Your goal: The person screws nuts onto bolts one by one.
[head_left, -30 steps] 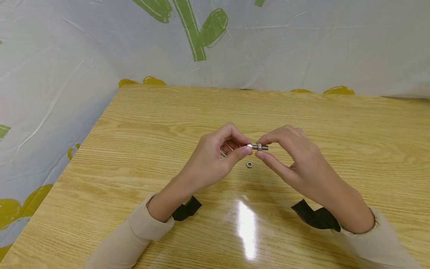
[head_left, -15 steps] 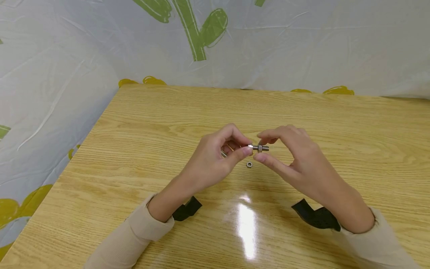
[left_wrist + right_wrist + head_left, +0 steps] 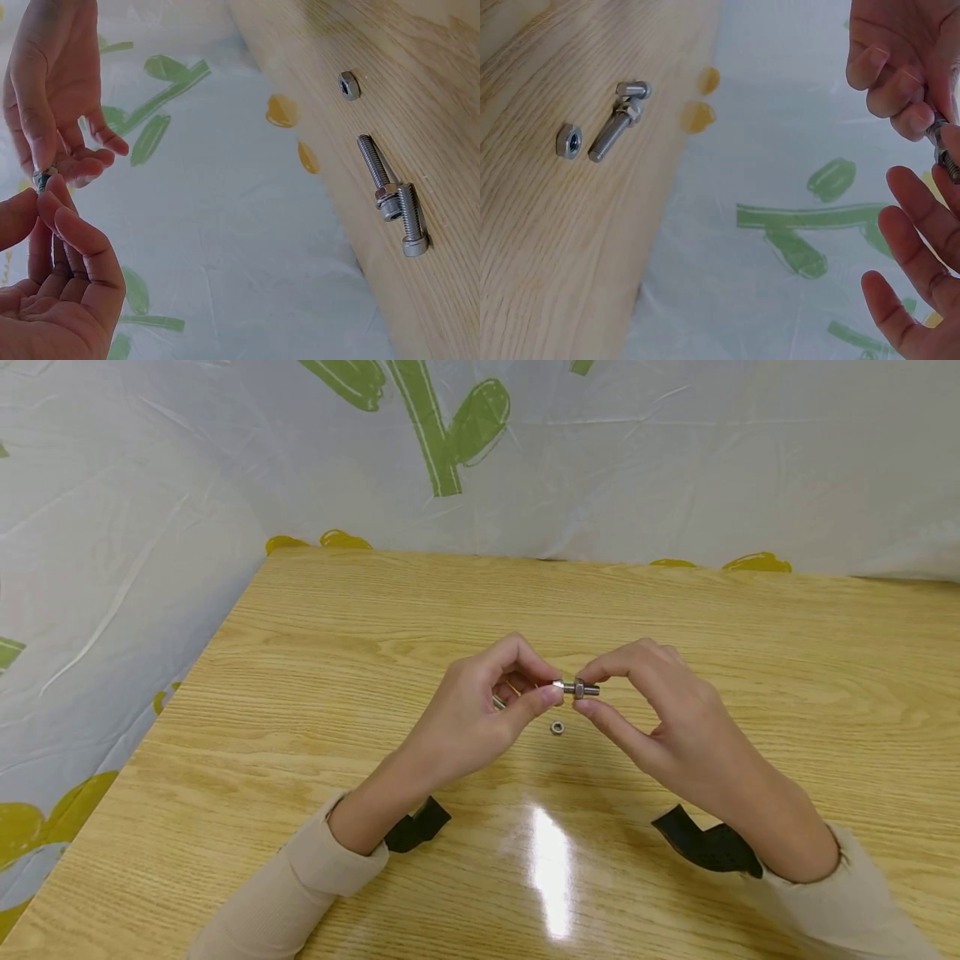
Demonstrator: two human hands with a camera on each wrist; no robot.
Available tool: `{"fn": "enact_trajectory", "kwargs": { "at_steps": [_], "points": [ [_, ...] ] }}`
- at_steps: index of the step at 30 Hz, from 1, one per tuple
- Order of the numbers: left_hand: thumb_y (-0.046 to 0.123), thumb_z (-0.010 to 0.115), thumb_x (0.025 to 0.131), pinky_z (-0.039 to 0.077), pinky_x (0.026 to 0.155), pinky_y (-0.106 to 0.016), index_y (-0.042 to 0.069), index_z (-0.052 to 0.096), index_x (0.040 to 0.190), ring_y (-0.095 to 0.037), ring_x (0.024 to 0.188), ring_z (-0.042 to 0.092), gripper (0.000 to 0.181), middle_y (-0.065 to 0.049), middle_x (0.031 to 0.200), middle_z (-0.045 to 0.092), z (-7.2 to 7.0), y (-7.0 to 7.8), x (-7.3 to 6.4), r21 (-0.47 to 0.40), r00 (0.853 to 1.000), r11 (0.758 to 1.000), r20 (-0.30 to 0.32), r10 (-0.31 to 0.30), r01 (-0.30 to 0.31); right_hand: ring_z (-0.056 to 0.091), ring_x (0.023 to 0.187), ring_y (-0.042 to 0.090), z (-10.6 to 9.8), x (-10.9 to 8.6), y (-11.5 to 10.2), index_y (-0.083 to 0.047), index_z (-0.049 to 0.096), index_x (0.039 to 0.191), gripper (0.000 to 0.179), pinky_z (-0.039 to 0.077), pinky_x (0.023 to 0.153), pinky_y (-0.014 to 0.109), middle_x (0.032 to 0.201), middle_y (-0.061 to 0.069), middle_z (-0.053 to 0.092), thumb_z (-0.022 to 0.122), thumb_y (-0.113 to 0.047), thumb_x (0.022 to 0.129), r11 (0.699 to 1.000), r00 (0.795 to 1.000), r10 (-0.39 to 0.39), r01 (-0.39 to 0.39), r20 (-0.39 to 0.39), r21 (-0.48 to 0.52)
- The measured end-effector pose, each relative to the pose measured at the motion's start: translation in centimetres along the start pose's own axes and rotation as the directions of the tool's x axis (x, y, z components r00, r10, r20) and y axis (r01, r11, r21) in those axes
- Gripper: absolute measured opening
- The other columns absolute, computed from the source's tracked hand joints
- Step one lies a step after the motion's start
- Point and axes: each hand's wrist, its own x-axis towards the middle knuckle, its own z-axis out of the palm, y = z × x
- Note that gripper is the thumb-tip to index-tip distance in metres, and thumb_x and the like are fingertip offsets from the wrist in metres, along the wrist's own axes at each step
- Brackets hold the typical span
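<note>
My left hand pinches a steel bolt between thumb and forefinger at its left end, where a shiny metal part shows at the fingertips. The bolt lies level, with its threaded end pointing right. A hex nut sits partway along the thread, and the thumb and forefinger of my right hand pinch it from both sides. The right hand's other fingers are spread in the right wrist view. The left fingers cover the bolt's left end.
On the wooden table lie a loose nut, a socket-head bolt and another bolt with a nut on it. The left hand mostly hides these bolts in the head view. A patterned sheet hangs behind the table.
Half a second ago the right thumb and forefinger were spread off the nut; now they pinch it again. The left hand has stayed in place on the bolt.
</note>
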Motion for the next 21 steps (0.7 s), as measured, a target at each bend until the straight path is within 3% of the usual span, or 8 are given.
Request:
{"fn": "enact_trajectory", "kwargs": {
  "at_steps": [5,12,17,21],
  "points": [
    [0.011,0.064,0.088,0.052,0.067,-0.025,0.007,0.059,0.094,-0.006,0.075,0.059,0.009,-0.001,0.088,0.067,0.02,0.06,-0.03,-0.002,1.000,1.000,0.007,-0.001,0.001,0.052,0.091,0.014,0.13,-0.02,0.01,-0.003,0.060,0.097,0.038,0.036,0.085,0.025,0.093,0.002,0.062,0.046,-0.038,0.097,0.999,0.998,0.036,-0.036,0.047,0.009],
    [0.011,0.064,0.088,0.052,0.068,-0.025,0.007,0.059,0.093,-0.011,0.076,0.061,0.009,-0.001,0.087,0.068,0.08,0.19,-0.08,-0.012,1.000,1.000,0.016,0.003,-0.003,0.052,0.090,0.014,0.16,-0.02,0.16,-0.006,0.062,0.089,0.036,0.034,0.084,0.029,0.088,0.000,0.063,0.041,-0.034,0.099,1.000,0.999,0.026,-0.027,0.047,0.011],
    [0.011,0.064,0.088,0.052,0.068,-0.026,0.006,0.059,0.094,-0.006,0.075,0.060,0.009,-0.001,0.088,0.067,0.05,0.25,-0.07,-0.006,1.000,1.000,0.009,0.002,-0.002,0.052,0.094,0.014,-0.30,-0.24,0.05,-0.008,0.062,0.103,0.024,0.035,0.082,0.028,0.098,0.000,0.063,0.054,-0.029,0.095,0.997,0.994,0.079,-0.079,0.071,-0.003],
    [0.010,0.064,0.088,0.052,0.068,-0.026,0.006,0.059,0.094,-0.005,0.076,0.059,0.009,-0.001,0.088,0.066,-0.04,0.27,-0.07,0.003,1.000,1.000,0.005,0.006,-0.006,0.052,0.094,0.015,-0.30,-0.21,-0.03,-0.003,0.056,0.111,0.040,0.039,0.084,0.021,0.102,0.004,0.061,0.054,-0.039,0.093,0.998,0.996,0.069,-0.069,0.057,-0.007]
  ]
}}
